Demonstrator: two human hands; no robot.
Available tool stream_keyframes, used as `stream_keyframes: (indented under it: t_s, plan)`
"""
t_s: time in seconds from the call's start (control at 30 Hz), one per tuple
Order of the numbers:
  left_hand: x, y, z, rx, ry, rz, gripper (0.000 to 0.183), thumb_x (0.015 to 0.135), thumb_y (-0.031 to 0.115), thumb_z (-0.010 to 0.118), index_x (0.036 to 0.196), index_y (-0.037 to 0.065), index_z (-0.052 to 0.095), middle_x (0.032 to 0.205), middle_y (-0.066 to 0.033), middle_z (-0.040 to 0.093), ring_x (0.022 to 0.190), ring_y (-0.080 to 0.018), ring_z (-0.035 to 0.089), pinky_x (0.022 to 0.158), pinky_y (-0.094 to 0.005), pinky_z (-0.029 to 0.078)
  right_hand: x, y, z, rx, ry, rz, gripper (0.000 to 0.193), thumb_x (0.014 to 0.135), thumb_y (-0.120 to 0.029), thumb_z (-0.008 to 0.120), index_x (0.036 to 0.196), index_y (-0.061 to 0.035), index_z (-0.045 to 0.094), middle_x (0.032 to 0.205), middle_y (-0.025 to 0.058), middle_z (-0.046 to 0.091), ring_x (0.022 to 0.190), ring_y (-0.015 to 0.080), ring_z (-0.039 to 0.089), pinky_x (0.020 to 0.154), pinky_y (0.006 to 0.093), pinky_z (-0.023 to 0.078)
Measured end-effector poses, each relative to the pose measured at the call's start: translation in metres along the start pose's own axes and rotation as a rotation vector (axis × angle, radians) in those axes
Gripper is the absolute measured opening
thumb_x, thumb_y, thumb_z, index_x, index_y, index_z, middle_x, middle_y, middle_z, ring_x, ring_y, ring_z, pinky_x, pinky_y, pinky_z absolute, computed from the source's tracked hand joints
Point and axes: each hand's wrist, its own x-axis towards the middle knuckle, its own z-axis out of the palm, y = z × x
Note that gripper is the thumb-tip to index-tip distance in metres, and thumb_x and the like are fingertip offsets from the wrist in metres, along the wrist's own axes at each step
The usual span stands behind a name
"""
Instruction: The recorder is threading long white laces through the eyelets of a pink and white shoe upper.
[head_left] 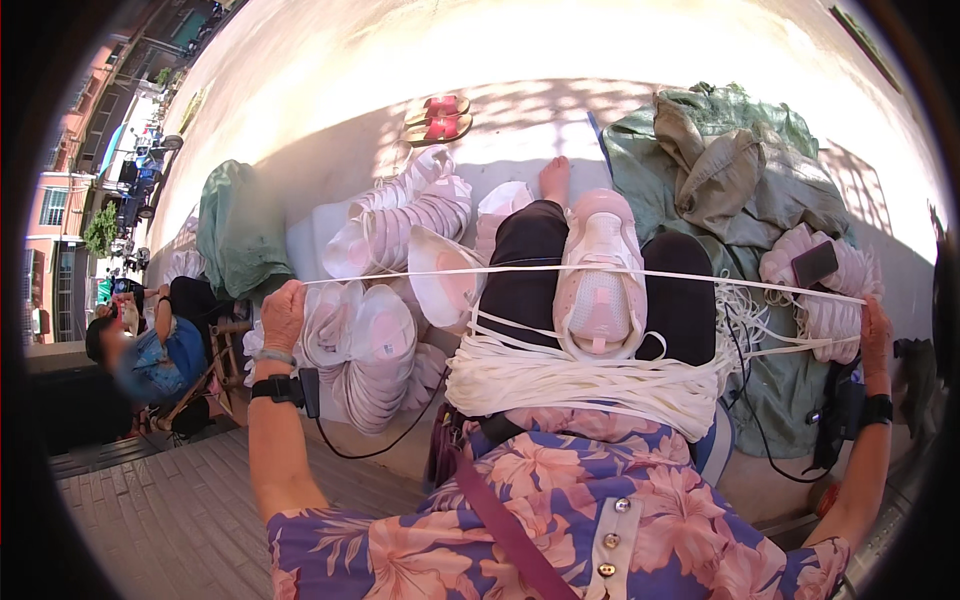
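A white shoelace [450, 271] is pulled taut across my lap from one hand to the other. My left hand [283, 322] is closed on one end, out to the left. Far to the right, my right hand [876, 345] grips the other end, and another strand runs from near it back toward my lap. Beneath the taut lace, a pink and white shoe upper [602, 250] lies between my knees, toe pointing away. A thick bundle of white laces [590, 388] rests across my lap, partly against the upper's near end.
Nested stacks of pale shoe uppers [385, 330] lie left of my knees, near a green sack [238, 225]. To the right are more uppers [790, 265], a dark phone-like object [814, 264] and green cloth [735, 170]. Red sandals [440, 120] sit ahead. Another person [170, 350] sits at left.
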Motion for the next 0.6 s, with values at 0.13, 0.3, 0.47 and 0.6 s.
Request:
stream_keyframes:
  t_s: [0.13,0.3,0.47,0.6]
  plan:
    - [0.012,-0.031,-0.032,-0.12,0.015,-0.226,0.022,0.088,0.021,0.054,0.081,0.0,0.056,0.066,-0.0155,0.054,0.057,-0.0274,0.053,0.056,-0.0347,0.043,0.002,0.016,-0.035,0.542,-0.245,0.533,0.023,0.092,-0.015,0.051,0.112,-0.0043,0.058,0.087,0.0093,0.065,0.071,0.0182,0.062,0.068,0.0307,0.05]
    - [0.018,-0.058,-0.05,-0.092,0.026,-0.207,0.021,0.09,0.018,0.052,0.081,-0.001,0.054,0.063,-0.0132,0.046,0.055,-0.0185,0.044,0.055,-0.032,0.04,0.012,-0.074,-0.037,1.549,0.174,0.897,0.024,0.095,-0.024,0.048,0.102,-0.0031,0.057,0.082,0.0058,0.064,0.063,0.0136,0.06,0.067,0.0335,0.054]
    - [0.028,-0.047,-0.038,0.044,0.068,0.066,0.023,0.093,0.019,0.048,0.081,0.0,0.051,0.068,-0.0173,0.049,0.059,-0.0326,0.045,0.058,-0.0362,0.041,-0.012,-0.092,-0.038,1.45,0.081,1.082,0.032,0.094,-0.034,0.047,0.091,-0.0044,0.058,0.06,-0.0017,0.048,0.047,0.0068,0.043,0.049,0.0283,0.045]
    - [0.026,-0.061,-0.039,0.067,-0.019,-0.015,0.022,0.093,0.018,0.046,0.08,0.0,0.047,0.068,-0.0195,0.045,0.063,-0.0391,0.043,0.057,-0.0386,0.039,-0.022,-0.067,-0.073,1.337,0.037,1.052,0.029,0.094,-0.031,0.047,0.088,-0.0047,0.058,0.055,-0.0049,0.037,0.04,0.0045,0.028,0.039,0.0229,0.027]
